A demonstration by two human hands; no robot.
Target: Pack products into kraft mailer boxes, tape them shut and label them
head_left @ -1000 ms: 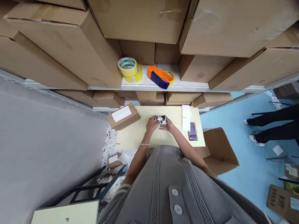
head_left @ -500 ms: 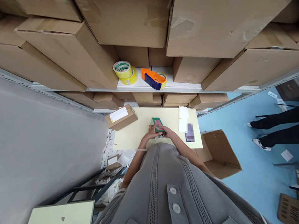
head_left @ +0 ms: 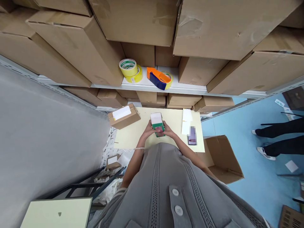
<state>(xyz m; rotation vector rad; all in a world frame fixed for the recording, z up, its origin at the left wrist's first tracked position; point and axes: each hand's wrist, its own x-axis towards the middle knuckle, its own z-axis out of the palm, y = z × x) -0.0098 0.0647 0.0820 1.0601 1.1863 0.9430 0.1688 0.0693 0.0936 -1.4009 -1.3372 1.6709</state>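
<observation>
A small green, pink and white box is held over the table between both hands, its white end turned up and away from me. My left hand grips its left side, with the thumb across the front. On the other side my right hand has its fingers closed round the right edge. Left of them, on the cream table, lies a taped brown carton with a white label. To the right are white paper slips and a phone.
Above the table, a shelf holds yellow tape rolls, an orange and blue tape dispenser and several cardboard boxes. An open carton stands at the table's right. Another person's legs show at far right.
The small box has been tipped so that its white end faces up, and it sits slightly farther from my body. Both hands have shifted with it, and the view has turned slightly.
</observation>
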